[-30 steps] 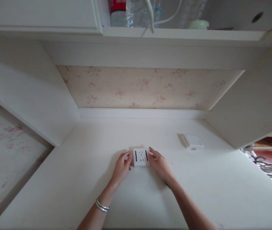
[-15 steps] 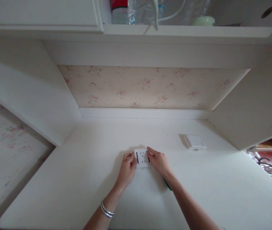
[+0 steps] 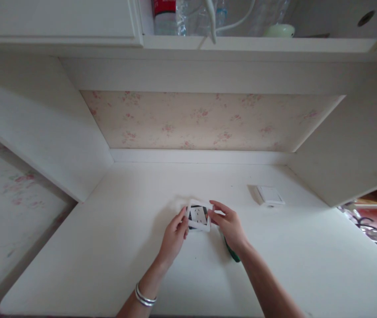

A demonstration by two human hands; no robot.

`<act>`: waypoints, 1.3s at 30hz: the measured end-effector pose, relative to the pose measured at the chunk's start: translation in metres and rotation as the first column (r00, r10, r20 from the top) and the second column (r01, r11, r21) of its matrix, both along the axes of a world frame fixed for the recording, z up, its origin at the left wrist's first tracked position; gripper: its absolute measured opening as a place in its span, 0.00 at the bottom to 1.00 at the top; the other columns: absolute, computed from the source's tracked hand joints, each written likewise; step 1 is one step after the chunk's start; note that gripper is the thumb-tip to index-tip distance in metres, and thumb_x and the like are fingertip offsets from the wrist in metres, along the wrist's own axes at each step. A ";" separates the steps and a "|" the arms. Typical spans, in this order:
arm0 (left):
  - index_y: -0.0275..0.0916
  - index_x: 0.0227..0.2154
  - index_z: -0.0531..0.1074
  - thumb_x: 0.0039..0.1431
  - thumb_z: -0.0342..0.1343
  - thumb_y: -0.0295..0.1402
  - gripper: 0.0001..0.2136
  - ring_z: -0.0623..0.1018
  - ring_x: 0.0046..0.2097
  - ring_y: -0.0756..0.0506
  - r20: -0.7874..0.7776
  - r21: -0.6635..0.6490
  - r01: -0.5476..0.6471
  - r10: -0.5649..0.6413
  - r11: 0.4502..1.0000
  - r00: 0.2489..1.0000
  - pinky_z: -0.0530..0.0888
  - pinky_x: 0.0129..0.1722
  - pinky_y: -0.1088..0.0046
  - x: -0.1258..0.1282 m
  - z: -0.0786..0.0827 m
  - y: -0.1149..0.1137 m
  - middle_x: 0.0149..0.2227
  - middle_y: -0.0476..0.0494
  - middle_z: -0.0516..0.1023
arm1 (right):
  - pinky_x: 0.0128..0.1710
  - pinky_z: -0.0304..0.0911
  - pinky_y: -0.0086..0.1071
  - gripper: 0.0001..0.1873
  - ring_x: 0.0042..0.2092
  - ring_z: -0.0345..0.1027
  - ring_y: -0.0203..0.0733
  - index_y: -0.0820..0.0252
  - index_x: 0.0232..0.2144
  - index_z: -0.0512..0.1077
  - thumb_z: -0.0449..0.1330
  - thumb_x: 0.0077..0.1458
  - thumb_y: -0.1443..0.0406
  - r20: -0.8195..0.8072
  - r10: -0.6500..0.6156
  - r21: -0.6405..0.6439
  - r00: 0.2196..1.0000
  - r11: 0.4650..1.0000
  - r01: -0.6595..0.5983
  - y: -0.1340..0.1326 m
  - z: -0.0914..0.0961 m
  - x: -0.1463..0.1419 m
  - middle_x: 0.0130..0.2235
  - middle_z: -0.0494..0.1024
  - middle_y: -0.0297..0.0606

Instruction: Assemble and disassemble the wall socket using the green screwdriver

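Observation:
A white square cover frame point(image 3: 200, 226) is held between my two hands above the desk. Through its opening shows a wall socket point(image 3: 199, 215), a white face with dark slots and dark strips around it. The frame sits slightly askew over the socket; whether they touch I cannot tell. My left hand point(image 3: 175, 234) pinches the frame's left side, thumb and fingers closed. On the opposite side, my right hand point(image 3: 230, 223) grips the right edge with its fingertips. Partly hidden under my right hand lies a dark green tool handle point(image 3: 232, 251).
A second white switch or socket box point(image 3: 270, 195) rests on the white desk point(image 3: 108, 247) to the right. Overhead runs a shelf point(image 3: 274, 43) with bottles and a hanging white cable point(image 3: 211, 22). Side panels flank the desk.
The white frame has come up off the socket's face and tilted, baring dark strips around it. My right hand has shifted slightly right, and more of the green handle shows.

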State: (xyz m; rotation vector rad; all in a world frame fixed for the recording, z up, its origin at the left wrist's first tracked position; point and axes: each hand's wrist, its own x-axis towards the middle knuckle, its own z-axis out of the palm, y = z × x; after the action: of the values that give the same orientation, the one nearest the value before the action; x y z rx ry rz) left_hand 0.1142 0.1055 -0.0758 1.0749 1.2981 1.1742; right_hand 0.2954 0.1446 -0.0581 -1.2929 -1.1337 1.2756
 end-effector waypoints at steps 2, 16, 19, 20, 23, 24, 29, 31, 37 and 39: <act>0.37 0.59 0.60 0.58 0.53 0.47 0.30 0.65 0.24 0.53 0.074 -0.027 0.016 -0.014 0.999 0.997 0.63 0.24 0.78 -0.002 0.006 -0.001 0.23 0.52 0.69 | 0.43 0.68 0.35 0.26 0.39 0.73 0.41 0.58 0.49 0.71 0.65 0.46 0.58 -0.196 -0.012 -0.066 0.980 0.998 -0.001 -0.008 0.000 0.000 0.35 0.72 0.32; 0.38 0.51 0.70 0.57 0.53 0.46 0.23 0.78 0.37 0.46 -0.304 0.096 -0.103 0.128 0.990 0.944 0.75 0.39 0.71 -0.008 -0.030 0.022 0.47 0.40 0.77 | 0.34 0.66 0.31 0.29 0.33 0.74 0.42 0.65 0.52 0.70 0.52 0.56 0.52 0.553 0.111 -0.072 0.826 0.994 -0.085 -0.030 -0.020 -0.003 0.29 0.80 0.38; 0.39 0.50 0.71 0.60 0.50 0.44 0.20 0.79 0.38 0.45 -0.421 0.109 -0.078 0.117 0.991 0.899 0.75 0.42 0.69 -0.006 -0.027 0.028 0.47 0.41 0.78 | 0.32 0.63 0.29 0.25 0.33 0.75 0.43 0.60 0.49 0.73 0.50 0.58 0.53 0.674 0.110 -0.040 0.730 0.993 -0.114 -0.028 -0.011 -0.005 0.29 0.80 0.38; 0.39 0.50 0.71 0.60 0.49 0.43 0.20 0.79 0.38 0.45 -0.448 0.107 -0.061 0.103 0.992 0.888 0.74 0.43 0.68 -0.005 -0.027 0.030 0.47 0.42 0.78 | 0.32 0.63 0.29 0.23 0.34 0.75 0.44 0.58 0.47 0.74 0.50 0.58 0.53 0.710 0.104 -0.028 0.697 0.992 -0.119 -0.028 -0.009 -0.005 0.29 0.80 0.39; 0.41 0.51 0.71 0.62 0.46 0.42 0.19 0.79 0.43 0.44 -0.487 0.117 -0.012 0.068 0.993 0.871 0.74 0.46 0.66 -0.001 -0.025 0.032 0.48 0.42 0.77 | 0.33 0.62 0.31 0.21 0.36 0.75 0.46 0.55 0.43 0.76 0.49 0.58 0.54 0.783 0.090 -0.006 0.616 0.991 -0.137 -0.026 -0.006 -0.005 0.32 0.81 0.40; 0.41 0.50 0.71 0.62 0.46 0.42 0.19 0.78 0.45 0.43 -0.485 0.132 -0.002 0.067 0.991 0.872 0.73 0.48 0.66 0.000 -0.025 0.031 0.49 0.42 0.76 | 0.34 0.62 0.31 0.20 0.37 0.74 0.46 0.55 0.43 0.76 0.49 0.59 0.55 0.796 0.087 -0.002 0.598 0.990 -0.141 -0.026 -0.006 -0.004 0.33 0.81 0.41; 0.41 0.51 0.71 0.62 0.48 0.40 0.18 0.72 0.55 0.43 -0.440 0.214 0.007 0.089 0.977 0.894 0.68 0.57 0.63 0.005 -0.028 0.029 0.54 0.42 0.72 | 0.38 0.63 0.31 0.22 0.38 0.73 0.42 0.56 0.50 0.72 0.48 0.60 0.56 0.814 0.045 0.043 0.578 0.990 -0.137 -0.024 -0.015 -0.001 0.40 0.79 0.40; 0.42 0.51 0.70 0.62 0.48 0.40 0.18 0.72 0.55 0.43 -0.420 0.212 -0.010 0.101 0.977 0.902 0.67 0.58 0.62 0.006 -0.029 0.029 0.54 0.43 0.73 | 0.39 0.64 0.30 0.22 0.39 0.73 0.40 0.56 0.52 0.70 0.47 0.60 0.56 0.800 0.030 0.068 0.600 0.988 -0.140 -0.024 -0.018 -0.002 0.45 0.76 0.40; 0.41 0.51 0.71 0.61 0.48 0.39 0.18 0.71 0.56 0.44 -0.400 0.211 -0.009 0.095 0.977 0.912 0.65 0.59 0.63 0.006 -0.031 0.031 0.54 0.43 0.72 | 0.48 0.62 0.31 0.22 0.50 0.69 0.44 0.56 0.52 0.70 0.47 0.61 0.59 0.782 0.063 0.072 0.621 0.979 -0.191 -0.024 -0.020 -0.005 0.54 0.72 0.39; 0.41 0.51 0.71 0.61 0.48 0.39 0.18 0.71 0.56 0.45 -0.408 0.213 0.001 0.087 0.977 0.909 0.65 0.59 0.65 0.005 -0.032 0.032 0.54 0.43 0.72 | 0.50 0.61 0.32 0.21 0.52 0.68 0.44 0.55 0.53 0.70 0.48 0.61 0.59 0.786 0.082 0.053 0.612 0.978 -0.199 -0.025 -0.019 -0.005 0.55 0.71 0.38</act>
State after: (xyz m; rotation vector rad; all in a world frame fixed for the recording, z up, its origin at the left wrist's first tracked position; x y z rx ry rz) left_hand 0.1191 0.1374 -0.1078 1.5197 1.5532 1.1722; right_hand 0.2903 0.1199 -0.0771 -1.7449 -1.9353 0.6757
